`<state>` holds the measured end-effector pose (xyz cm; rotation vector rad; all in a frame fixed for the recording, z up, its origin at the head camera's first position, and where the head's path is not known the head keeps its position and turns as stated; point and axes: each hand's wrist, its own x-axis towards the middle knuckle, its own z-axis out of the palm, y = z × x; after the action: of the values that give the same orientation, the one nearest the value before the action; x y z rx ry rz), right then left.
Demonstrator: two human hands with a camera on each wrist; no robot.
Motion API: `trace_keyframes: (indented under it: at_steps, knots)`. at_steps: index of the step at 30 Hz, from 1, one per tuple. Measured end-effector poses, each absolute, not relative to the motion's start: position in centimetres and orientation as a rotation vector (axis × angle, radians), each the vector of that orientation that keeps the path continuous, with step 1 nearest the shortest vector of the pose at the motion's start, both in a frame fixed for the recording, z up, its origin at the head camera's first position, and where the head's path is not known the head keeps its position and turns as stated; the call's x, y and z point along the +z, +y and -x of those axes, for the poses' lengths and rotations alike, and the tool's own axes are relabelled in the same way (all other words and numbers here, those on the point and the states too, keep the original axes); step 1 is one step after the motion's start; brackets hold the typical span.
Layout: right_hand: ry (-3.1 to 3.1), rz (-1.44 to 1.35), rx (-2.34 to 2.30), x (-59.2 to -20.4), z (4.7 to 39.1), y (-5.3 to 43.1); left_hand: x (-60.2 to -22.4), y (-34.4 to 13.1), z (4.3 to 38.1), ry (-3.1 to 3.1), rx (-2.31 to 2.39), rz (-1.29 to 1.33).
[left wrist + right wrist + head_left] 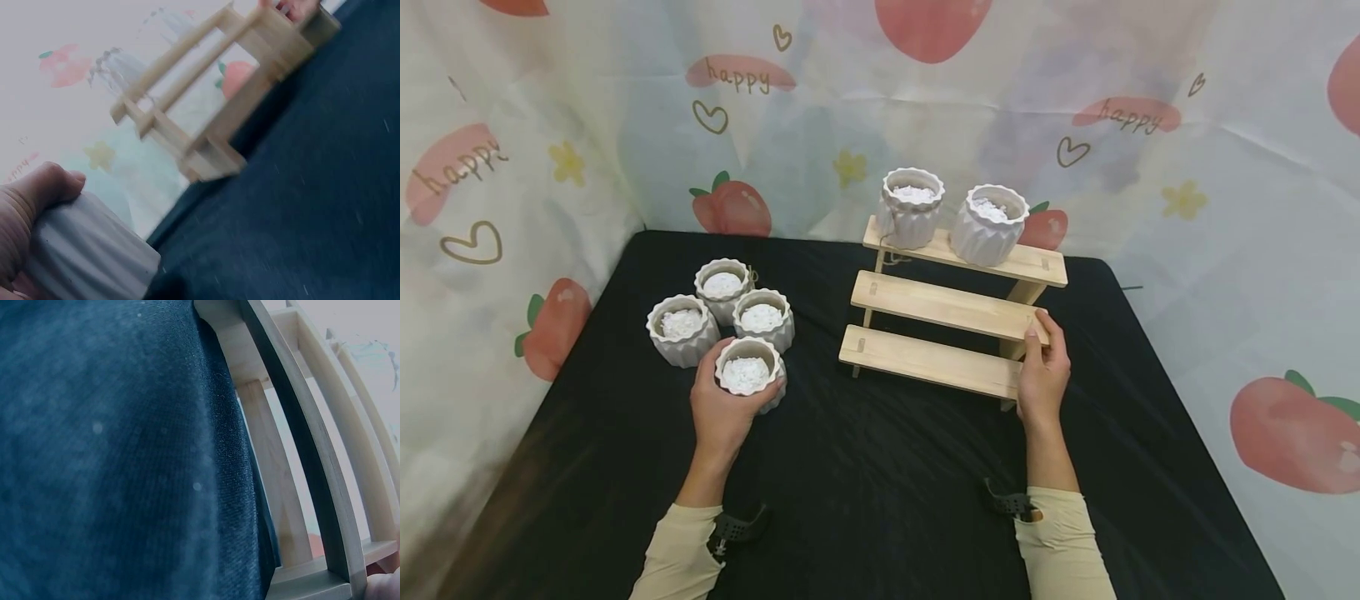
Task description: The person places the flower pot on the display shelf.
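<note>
My left hand (727, 408) grips a white fluted pot (772, 367) with a scalloped rim and white filling, its thumb and fingers round the sides. In the left wrist view the same pot (94, 250) shows its ribbed wall under the thumb. At the right end of a three-tier wooden stand (951, 304), my right hand (1045, 371) holds the edge of the steps, thumb on the middle board. Two more white pots (912, 218) stand on the top board. The right wrist view catches only a fingertip (382, 587) beside the stand (325, 456).
Three similar pots stand grouped at the left: a left one (682, 337), a back one (725, 287) and a right one (765, 317). Black cloth (880, 500) covers the table. A printed curtain (820, 125) hangs close behind the stand and along both sides.
</note>
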<state>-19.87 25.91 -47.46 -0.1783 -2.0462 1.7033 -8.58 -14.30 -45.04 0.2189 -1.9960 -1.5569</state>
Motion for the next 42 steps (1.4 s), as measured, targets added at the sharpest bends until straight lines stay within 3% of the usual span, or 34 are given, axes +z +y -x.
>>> trace_keyframes:
  at_steps: [18,25,35,42]
  knots:
    - [-2.061,0.176,1.725,-46.3,19.2,25.6,-41.8,-12.1,9.6,-2.059,-1.630,-0.126]
    - [-2.065,0.178,1.718,-44.5,18.0,24.6,-42.0,-11.3,11.9,-2.033,-1.633,-0.055]
    - [-2.070,0.185,1.709,-47.2,19.6,26.0,-40.8,-10.0,14.6,-2.030,-1.659,0.076]
    - [-2.070,0.188,1.718,-45.4,18.4,25.2,-40.0,-8.7,15.8,-2.062,-1.693,0.084]
